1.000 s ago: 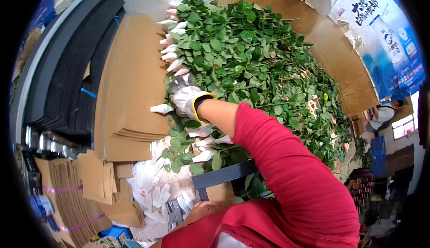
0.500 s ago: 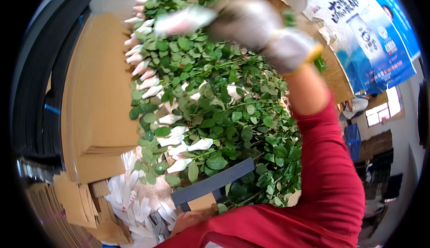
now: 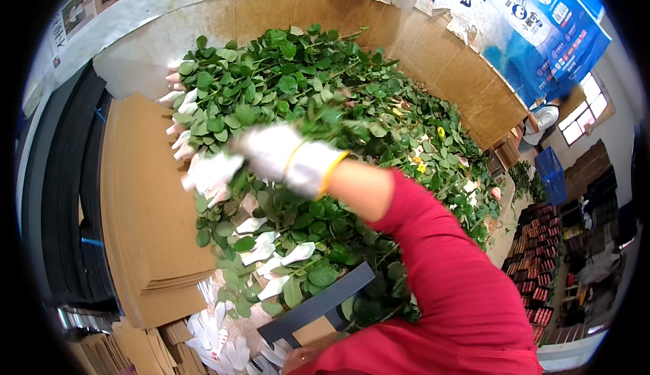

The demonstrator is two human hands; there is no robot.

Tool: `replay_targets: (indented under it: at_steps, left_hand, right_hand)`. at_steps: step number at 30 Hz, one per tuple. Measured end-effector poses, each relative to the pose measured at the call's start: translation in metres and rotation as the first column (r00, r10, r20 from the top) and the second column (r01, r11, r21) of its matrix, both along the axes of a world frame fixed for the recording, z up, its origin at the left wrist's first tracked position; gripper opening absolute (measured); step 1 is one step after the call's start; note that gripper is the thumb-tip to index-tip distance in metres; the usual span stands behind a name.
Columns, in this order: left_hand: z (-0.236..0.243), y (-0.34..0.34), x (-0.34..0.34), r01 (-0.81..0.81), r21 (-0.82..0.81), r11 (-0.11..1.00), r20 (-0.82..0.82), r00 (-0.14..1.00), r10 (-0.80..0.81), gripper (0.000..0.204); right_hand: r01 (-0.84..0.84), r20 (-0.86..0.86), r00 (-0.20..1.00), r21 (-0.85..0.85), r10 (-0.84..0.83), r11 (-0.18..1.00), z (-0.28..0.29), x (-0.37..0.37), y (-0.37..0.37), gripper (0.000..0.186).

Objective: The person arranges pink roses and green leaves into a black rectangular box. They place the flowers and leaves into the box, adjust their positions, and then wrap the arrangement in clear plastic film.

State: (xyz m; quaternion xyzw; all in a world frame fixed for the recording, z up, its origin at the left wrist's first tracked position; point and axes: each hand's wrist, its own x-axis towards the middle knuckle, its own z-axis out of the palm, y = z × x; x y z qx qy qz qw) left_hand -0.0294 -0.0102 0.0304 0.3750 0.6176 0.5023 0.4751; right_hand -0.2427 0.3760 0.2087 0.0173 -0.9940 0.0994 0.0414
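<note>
My right hand (image 3: 274, 155), in a white glove with a yellow-edged cuff, reaches over the left part of a heap of leafy rose stems (image 3: 291, 84). Its fingers are closed round a rose (image 3: 213, 172) whose head is in a white sleeve; motion blurs both. Several white-sleeved rose heads (image 3: 252, 225) point left along the heap's near left side. My left hand (image 3: 298, 360) is bare and low in the picture, beside a brown cardboard piece (image 3: 315, 332) and a black ridged strip (image 3: 318, 302). The red sleeve hides most of it, fingers included.
Flat brown cardboard sheets (image 3: 152, 219) are stacked to the left of the heap. Loose white sleeves (image 3: 213, 341) lie at the lower left, near more cardboard (image 3: 139, 348). Cardboard walls (image 3: 433, 63) border the far side. Another person (image 3: 544, 119) is in the background right.
My right hand has swept from the far side of the heap toward me and to the left, carrying the sleeved rose. The whole view has shifted, and more of the heap's right side shows.
</note>
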Motion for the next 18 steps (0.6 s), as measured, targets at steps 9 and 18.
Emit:
replay_targets:
  at_steps: [9,18]
  left_hand:
    - [0.016,0.001,0.009,-0.042,0.198,0.979,-0.124,0.99,0.067,0.033]
    - [0.011,-0.006,0.016,0.013,0.087,0.996,0.143,0.989,-0.025,0.033]
  right_hand:
    - [-0.305,-0.887,0.437,-0.306,-0.153,0.902,0.261,0.125,0.146,0.023]
    - [0.038,-0.438,0.881,0.439,0.177,0.898,0.125,0.047,0.075,0.024]
